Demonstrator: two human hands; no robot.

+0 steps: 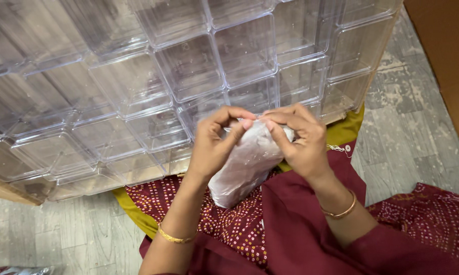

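Just below the stack of clear plastic boxes (pixel 189 76), left hand (pixel 214 142) and right hand (pixel 303 140) each pinch the plastic-wrapped packet (pixel 245 165) top, seemingly opening it; next, a firmer tearing grip.

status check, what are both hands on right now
Left hand and right hand both pinching top of clear plastic bag. Bag over lap. Stacked clear boxes just beyond, nothing blocking.

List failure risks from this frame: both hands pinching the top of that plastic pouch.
1. Both hands, left hand and right hand, pinch only the top of the plastic pouch; it could tear suddenly and spill onto the lap.
2. The stacked clear boxes sit close behind; a jerk might knock them.
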